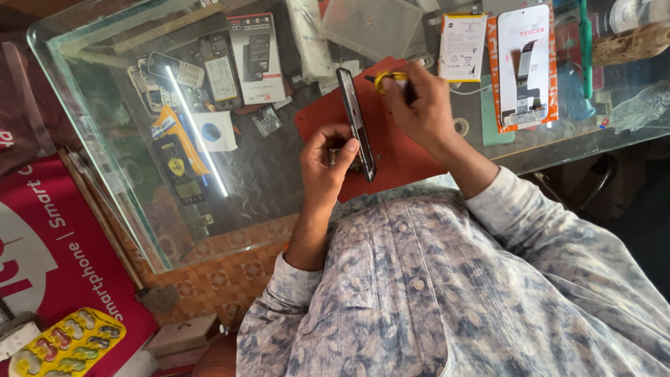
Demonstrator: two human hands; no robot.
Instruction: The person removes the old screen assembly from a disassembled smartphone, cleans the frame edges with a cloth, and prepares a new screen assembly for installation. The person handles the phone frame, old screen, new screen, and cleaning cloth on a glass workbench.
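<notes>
Over one red rubbery mat [391,150] on the glass counter [105,112], left hand [326,162] clamps one slim black phone [355,120] on edge; right hand [417,105] pinches one yellow-handled tool [388,78].

a glass counter [105,139] with old phones [171,70] beneath, a white battery [461,47], a yellow tray [66,344].

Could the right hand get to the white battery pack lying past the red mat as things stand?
Probably yes. The right hand holds a yellow-handled tool over the red mat, and the white battery pack lies just beyond it on the glass counter with nothing between; the tool occupies its fingers, though.
</notes>
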